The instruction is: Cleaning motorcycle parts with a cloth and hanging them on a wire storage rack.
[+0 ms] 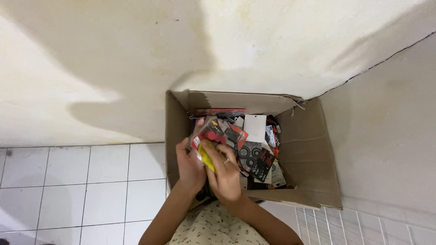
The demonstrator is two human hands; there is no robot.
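An open brown cardboard box (313, 154) stands on the floor against a wall corner, filled with several small packets in red, black and white. Over its near left side, my left hand (190, 165) and my right hand (225, 174) are pressed together around a clear plastic packet (210, 131) with red parts, and a yellow piece (206, 156) shows between my fingers. A ring sits on a finger of my right hand. Loose packets with black ring shapes (254, 159) and a white card (255, 128) lie in the box just right of my hands.
White floor tiles (91, 186) spread to the left and the lower right. A cream wall (136, 59) rises behind the box, meeting a second wall (390, 127) on the right. My patterned light garment (218, 229) shows at the bottom edge.
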